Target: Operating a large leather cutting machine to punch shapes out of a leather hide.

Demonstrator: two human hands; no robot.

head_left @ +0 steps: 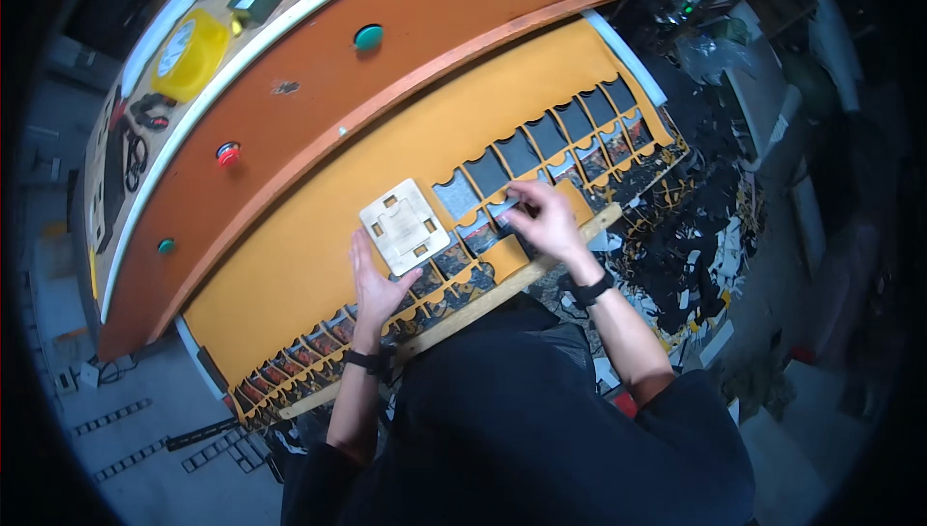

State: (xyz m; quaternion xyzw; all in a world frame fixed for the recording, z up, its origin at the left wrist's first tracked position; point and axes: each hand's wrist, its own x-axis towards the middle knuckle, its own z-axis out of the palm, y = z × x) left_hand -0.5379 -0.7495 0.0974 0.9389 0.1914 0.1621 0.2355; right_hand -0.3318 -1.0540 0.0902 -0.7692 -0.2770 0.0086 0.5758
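A pale square wooden block (406, 227) with several slots, like a cutting die, lies on a sheet of orange-yellow material (319, 246). My left hand (372, 280) rests against its left and lower edges, fingers stretched and thumb spread apart. To the right, my right hand (546, 227) is over the cut-out part of the sheet, its thumb and fingers curled together. Whatever they pinch, perhaps a small greyish piece, is too small to make out. Rows of square holes run along the sheet's near side, leaving thin strips between them. Dark patches show through them.
An orange machine beam (290, 101) with green and red buttons spans the far side. A wooden bar (483, 304) runs along the near edge. Scraps and offcuts (676, 275) pile up at the right. A yellow container (190, 55) stands on top of the machine.
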